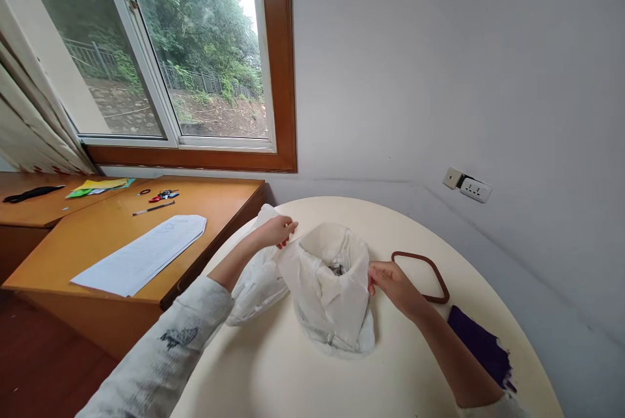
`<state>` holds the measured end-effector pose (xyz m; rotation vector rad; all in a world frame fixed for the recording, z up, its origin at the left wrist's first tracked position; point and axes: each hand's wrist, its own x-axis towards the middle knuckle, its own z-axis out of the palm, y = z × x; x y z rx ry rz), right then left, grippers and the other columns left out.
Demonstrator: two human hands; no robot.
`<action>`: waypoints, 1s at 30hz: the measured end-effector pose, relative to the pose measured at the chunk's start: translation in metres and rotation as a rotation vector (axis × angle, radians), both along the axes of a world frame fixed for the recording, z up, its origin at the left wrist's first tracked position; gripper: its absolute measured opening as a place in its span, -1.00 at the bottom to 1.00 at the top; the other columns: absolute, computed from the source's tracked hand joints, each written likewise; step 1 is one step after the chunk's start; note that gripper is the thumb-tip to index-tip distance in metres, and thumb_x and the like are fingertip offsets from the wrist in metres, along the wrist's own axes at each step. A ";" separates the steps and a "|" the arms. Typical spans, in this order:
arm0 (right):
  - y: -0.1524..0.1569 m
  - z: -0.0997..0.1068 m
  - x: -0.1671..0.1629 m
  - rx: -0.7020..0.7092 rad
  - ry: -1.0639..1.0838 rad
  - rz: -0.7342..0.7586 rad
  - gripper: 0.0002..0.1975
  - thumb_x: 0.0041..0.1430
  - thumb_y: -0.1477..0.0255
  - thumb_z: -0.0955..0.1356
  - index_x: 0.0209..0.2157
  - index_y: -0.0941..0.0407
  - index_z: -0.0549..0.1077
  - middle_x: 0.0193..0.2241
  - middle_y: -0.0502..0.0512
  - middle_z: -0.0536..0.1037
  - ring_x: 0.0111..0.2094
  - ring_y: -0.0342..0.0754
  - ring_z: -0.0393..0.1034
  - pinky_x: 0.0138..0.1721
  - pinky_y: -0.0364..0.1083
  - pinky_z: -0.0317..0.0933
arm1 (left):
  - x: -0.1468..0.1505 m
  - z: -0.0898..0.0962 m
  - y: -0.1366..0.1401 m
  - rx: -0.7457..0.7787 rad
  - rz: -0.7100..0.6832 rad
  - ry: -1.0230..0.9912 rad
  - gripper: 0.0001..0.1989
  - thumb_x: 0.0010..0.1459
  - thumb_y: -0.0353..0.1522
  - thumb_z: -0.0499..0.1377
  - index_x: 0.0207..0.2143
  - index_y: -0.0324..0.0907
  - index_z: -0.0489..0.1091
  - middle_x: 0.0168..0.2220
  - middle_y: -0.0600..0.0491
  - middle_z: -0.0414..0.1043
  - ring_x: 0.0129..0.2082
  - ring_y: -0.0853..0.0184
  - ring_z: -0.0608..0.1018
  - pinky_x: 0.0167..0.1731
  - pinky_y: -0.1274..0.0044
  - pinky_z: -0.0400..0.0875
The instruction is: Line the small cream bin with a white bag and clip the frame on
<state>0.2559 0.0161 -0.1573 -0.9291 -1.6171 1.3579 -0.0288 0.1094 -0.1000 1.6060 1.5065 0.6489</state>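
A white bag (pixel 325 304) of thin, crinkled material stands on the round table with its mouth open and its rim folded outward. Something dark and shiny (pixel 336 269) shows deep inside, too small to name. My right hand (pixel 393 284) pinches the bag's right edge between thumb and fingers. At the upper left of the rim is my left hand (pixel 274 232), its fingers curled together; whether material is caught between them I cannot tell. Under my left forearm lies a second white bag (pixel 258 288), puffed and wrinkled, partly hidden by the arm.
A brown rounded frame (pixel 445 291) and a dark purple cloth (pixel 481 346) lie on the cream table (pixel 390 372) at the right. The wooden desk (pixel 229 209) at left holds paper sheets (pixel 146 252), a pen (pixel 153 208) and keys (pixel 165 195). A wall socket (pixel 476 189) is at right.
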 end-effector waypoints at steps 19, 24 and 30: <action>0.038 -0.007 -0.007 0.075 -0.110 -0.343 -0.49 0.09 0.05 0.20 -0.74 0.12 0.17 -0.73 -0.07 0.21 -0.60 -0.18 0.07 -0.48 -0.15 -0.05 | 0.055 -0.010 0.020 0.237 -0.085 -0.075 -0.59 -0.11 -0.22 0.16 -0.75 -0.15 -0.03 -0.72 0.22 -0.13 -0.68 0.51 -0.03 -0.63 0.57 -0.16; 0.033 -0.009 -0.001 0.139 -0.123 -0.391 -0.51 0.10 0.09 0.21 -0.74 0.10 0.13 -0.73 -0.08 0.14 -0.61 -0.19 0.01 -0.51 -0.15 -0.07 | 0.048 -0.013 0.024 0.259 -0.034 -0.053 -0.60 -0.12 -0.22 0.15 -0.75 -0.15 -0.02 -0.74 0.22 -0.09 -0.70 0.51 -0.02 -0.66 0.58 -0.16; 0.023 -0.003 0.008 0.162 -0.101 -0.398 -0.55 0.13 0.15 0.21 -0.72 0.10 0.14 -0.72 -0.07 0.16 -0.61 -0.18 0.03 -0.51 -0.14 -0.06 | 0.033 -0.008 0.027 0.358 0.123 -0.034 -0.64 -0.04 -0.23 0.09 -0.71 -0.15 -0.02 -0.71 0.21 -0.10 -0.68 0.50 0.01 -0.65 0.58 -0.14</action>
